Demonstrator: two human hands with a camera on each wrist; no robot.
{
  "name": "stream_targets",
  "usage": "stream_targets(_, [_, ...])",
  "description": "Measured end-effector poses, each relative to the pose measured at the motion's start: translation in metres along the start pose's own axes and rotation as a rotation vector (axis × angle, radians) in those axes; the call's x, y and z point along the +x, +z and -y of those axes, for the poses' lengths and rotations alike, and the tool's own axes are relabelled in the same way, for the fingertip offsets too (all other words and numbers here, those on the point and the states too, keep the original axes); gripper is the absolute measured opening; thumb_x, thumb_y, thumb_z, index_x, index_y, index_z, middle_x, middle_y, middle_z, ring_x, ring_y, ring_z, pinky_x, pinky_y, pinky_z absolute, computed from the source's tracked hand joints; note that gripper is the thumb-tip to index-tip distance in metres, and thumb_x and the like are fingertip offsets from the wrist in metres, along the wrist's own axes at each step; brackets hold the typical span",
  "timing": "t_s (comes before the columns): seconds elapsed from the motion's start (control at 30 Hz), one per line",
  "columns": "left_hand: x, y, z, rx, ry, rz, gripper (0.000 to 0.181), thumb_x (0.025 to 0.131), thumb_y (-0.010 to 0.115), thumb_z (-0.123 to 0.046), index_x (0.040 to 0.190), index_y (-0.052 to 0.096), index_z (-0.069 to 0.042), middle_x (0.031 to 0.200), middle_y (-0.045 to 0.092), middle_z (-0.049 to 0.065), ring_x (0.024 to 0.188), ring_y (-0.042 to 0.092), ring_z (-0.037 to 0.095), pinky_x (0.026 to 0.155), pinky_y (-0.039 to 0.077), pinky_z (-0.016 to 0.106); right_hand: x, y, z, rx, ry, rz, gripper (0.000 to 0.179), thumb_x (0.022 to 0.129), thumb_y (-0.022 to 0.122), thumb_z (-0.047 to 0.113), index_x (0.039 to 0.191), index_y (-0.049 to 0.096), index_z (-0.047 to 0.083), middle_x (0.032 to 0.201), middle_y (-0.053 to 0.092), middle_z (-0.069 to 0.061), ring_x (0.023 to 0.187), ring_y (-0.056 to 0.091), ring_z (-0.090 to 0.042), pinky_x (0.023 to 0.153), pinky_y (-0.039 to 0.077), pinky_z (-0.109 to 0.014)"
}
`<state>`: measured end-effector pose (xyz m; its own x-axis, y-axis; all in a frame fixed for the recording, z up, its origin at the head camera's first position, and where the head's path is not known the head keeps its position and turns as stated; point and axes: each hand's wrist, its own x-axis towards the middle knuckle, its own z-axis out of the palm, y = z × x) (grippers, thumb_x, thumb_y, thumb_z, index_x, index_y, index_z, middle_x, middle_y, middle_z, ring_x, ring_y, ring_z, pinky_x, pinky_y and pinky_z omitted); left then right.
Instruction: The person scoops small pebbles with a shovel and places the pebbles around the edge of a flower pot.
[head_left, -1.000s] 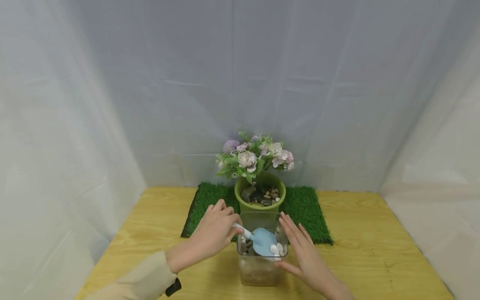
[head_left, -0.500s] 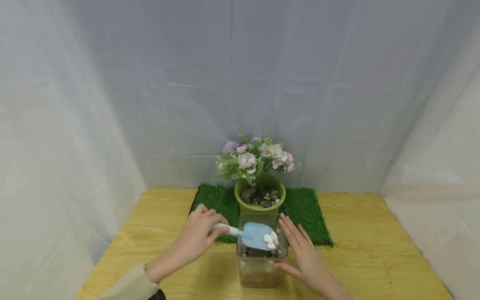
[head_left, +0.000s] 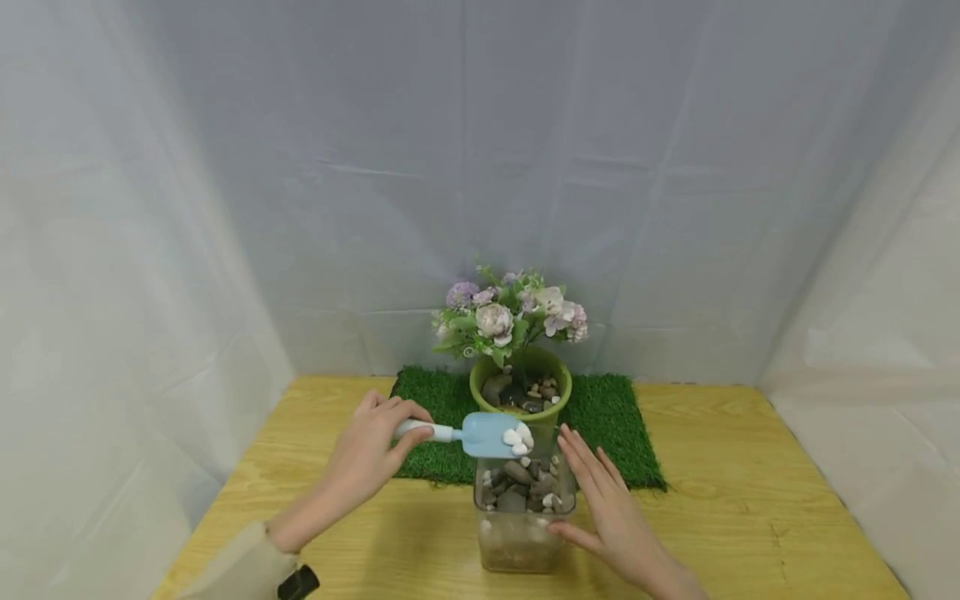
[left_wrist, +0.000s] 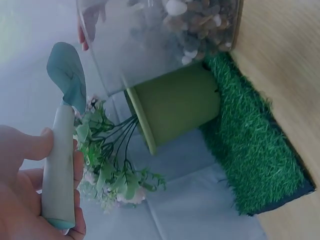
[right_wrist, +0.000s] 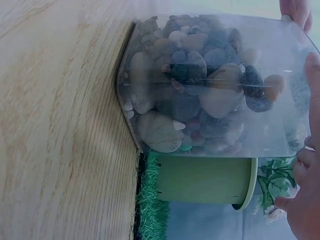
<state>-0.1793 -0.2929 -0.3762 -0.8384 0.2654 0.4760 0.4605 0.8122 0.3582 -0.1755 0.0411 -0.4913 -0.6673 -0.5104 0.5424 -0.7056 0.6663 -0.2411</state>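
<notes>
My left hand (head_left: pixel 371 442) grips the white handle of a small light-blue trowel (head_left: pixel 482 435). Several white pebbles (head_left: pixel 519 438) lie at the tip of its blade, above the far part of a clear plastic container (head_left: pixel 517 546). Grey, brown and white stones (right_wrist: pixel 190 95) fill the lower part of that container. Against its right side rests my right hand (head_left: pixel 618 521), fingers straight, thumb at the near side. In the left wrist view the handle (left_wrist: pixel 60 165) lies between thumb and curled fingers; the pebbles on the blade are hidden there.
Directly behind the container stands a green flower pot (head_left: pixel 487 408) with stones and artificial flowers (head_left: pixel 495 323), on a mat of artificial grass (head_left: pixel 615 433). The wooden table (head_left: pixel 750 500) is surrounded by pale sheeting (head_left: pixel 375 167) at the back and sides.
My left hand has lifted the trowel out of the container, up and to the left, with white pebbles on the blade. The right hand stays at the container's side.
</notes>
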Motion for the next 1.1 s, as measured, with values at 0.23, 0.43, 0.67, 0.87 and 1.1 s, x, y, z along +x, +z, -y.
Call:
stream_targets(0.23, [0.03, 0.006, 0.01, 0.109, 0.019, -0.111, 0.011, 0.09, 0.077, -0.02, 0.094, 0.075, -0.01, 0.08, 0.069, 0.002, 0.069, 0.038, 0.017, 0.071, 0.031, 0.033, 0.0, -0.001, -0.003, -0.003, -0.001, 0.0, 0.104, 0.088, 0.073, 0.051, 0.162, 0.018, 0.004, 0.168, 0.018, -0.014, 0.155, 0.017, -0.02, 0.122, -0.006, -0.025])
stream_targets(0.43, [0.054, 0.026, 0.017, 0.254, -0.039, -0.09, 0.018, 0.094, 0.073, -0.028, 0.097, 0.076, -0.01, 0.084, 0.07, 0.004, 0.073, 0.044, 0.021, 0.072, 0.036, 0.036, 0.0, -0.001, -0.003, -0.005, -0.011, 0.011, 0.102, 0.089, 0.07, 0.054, 0.161, 0.02, 0.001, 0.168, 0.017, -0.014, 0.155, 0.017, -0.02, 0.122, -0.006, -0.026])
stream_targets(0.67, [0.074, 0.048, 0.022, 0.415, -0.042, -0.107, 0.02, 0.097, 0.07, -0.026, 0.094, 0.074, -0.006, 0.085, 0.067, 0.008, 0.082, 0.048, 0.027, 0.072, 0.036, 0.038, 0.001, 0.002, -0.001, -0.006, -0.004, 0.002, 0.104, 0.086, 0.074, 0.051, 0.161, 0.02, 0.002, 0.169, 0.015, -0.011, 0.155, 0.018, -0.022, 0.122, -0.005, -0.027])
stream_targets(0.87, [0.092, 0.062, 0.017, 0.634, 0.035, -0.127, 0.023, 0.101, 0.066, -0.026, 0.09, 0.068, -0.006, 0.086, 0.06, 0.01, 0.082, 0.04, 0.025, 0.072, 0.029, 0.036, 0.001, 0.0, 0.002, 0.006, 0.023, 0.019, 0.102, 0.089, 0.068, 0.056, 0.162, 0.019, 0.005, 0.169, 0.015, -0.01, 0.154, 0.018, -0.02, 0.122, -0.006, -0.025])
stream_targets(1.1, [0.1, 0.074, 0.01, 0.807, 0.124, -0.115, 0.015, 0.092, 0.076, -0.014, 0.103, 0.068, -0.006, 0.108, 0.063, 0.013, 0.102, 0.05, 0.028, 0.081, 0.038, 0.038, 0.0, -0.001, 0.002, 0.004, 0.014, 0.007, 0.102, 0.09, 0.066, 0.058, 0.163, 0.015, 0.009, 0.17, 0.014, -0.008, 0.154, 0.019, -0.021, 0.122, -0.006, -0.024])
